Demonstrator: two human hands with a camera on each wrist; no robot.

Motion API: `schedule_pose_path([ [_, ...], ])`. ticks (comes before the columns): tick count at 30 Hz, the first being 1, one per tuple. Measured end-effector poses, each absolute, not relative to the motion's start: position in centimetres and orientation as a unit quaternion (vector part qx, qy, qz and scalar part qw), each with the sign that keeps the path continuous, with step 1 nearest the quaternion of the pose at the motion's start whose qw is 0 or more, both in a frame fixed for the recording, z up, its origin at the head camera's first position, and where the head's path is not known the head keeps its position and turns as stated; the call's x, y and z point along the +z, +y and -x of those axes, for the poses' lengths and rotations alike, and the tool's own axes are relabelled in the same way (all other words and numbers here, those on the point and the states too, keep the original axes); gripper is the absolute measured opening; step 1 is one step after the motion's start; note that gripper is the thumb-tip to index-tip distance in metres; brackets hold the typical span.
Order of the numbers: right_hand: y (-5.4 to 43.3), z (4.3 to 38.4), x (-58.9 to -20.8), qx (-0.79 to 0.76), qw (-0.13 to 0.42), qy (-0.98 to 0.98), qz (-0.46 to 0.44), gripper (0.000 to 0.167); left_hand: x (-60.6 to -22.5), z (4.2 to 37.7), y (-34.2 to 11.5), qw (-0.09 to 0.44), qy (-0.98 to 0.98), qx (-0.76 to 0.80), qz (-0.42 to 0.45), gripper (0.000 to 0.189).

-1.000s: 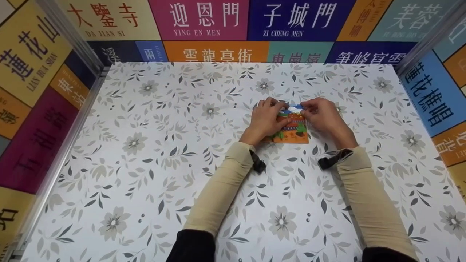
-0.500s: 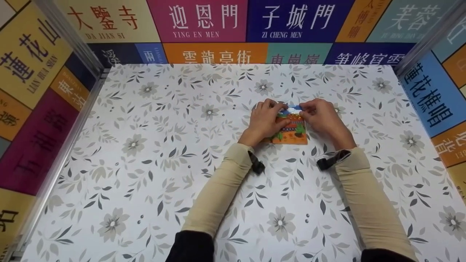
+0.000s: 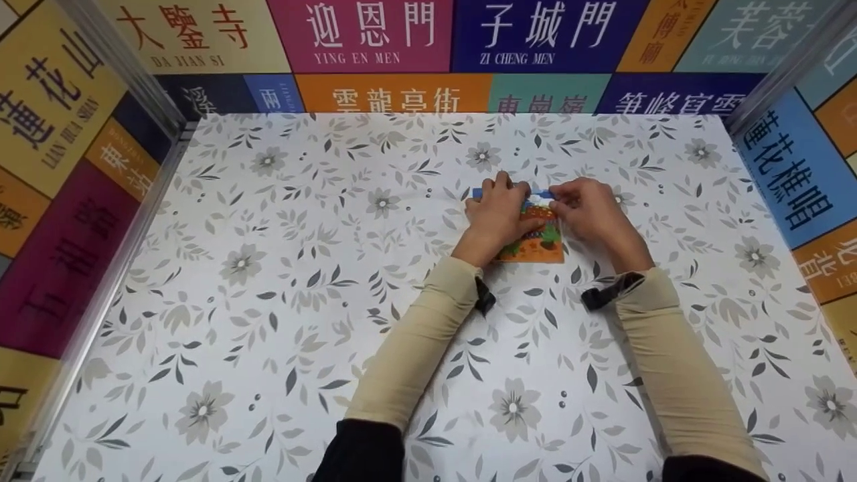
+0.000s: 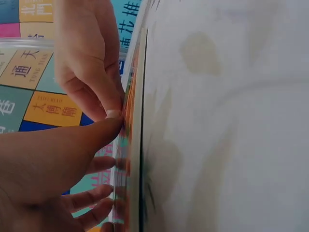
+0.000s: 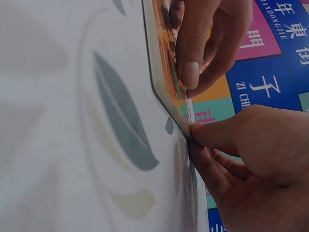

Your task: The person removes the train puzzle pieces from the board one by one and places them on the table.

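First, far left: a slanting wall of coloured signs (image 3: 60, 134). Table (image 3: 321, 268), white with grey flowers and leaves, fills most of the frame. Left sleeve (image 3: 408, 348), tan, angles up from bottom centre. Left hand (image 3: 497, 213), upper half just right of centre, lies over the left part of the picture board (image 3: 534, 252), fingers apart, tips resting on it. Board on the table, print mostly orange below, blue above. Right hand (image 3: 589, 206) pinches its upper right corner, thumb against forefinger. Right sleeve (image 3: 683, 375), also tan, runs to lower right.
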State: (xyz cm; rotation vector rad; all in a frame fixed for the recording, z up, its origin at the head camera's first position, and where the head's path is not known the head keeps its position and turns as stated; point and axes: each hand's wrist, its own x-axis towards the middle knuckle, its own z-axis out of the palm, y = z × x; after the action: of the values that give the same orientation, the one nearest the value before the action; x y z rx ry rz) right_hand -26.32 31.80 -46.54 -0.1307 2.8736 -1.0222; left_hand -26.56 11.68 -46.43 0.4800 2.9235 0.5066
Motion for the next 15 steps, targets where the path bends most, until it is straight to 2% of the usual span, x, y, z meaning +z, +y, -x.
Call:
schedule_pose_path([
  [7, 31.9, 26.5, -46.7, -0.336, 0.039, 0.94, 0.045, 0.037, -46.3, 27.1, 12.1, 0.072, 0.971, 0.164, -0.161, 0.064],
  [15, 32.1, 26.2, -46.6, -0.344, 0.038, 0.937, 0.048, 0.035, -46.0, 27.8, 12.3, 0.121, 0.96, 0.21, -0.141, 0.057],
])
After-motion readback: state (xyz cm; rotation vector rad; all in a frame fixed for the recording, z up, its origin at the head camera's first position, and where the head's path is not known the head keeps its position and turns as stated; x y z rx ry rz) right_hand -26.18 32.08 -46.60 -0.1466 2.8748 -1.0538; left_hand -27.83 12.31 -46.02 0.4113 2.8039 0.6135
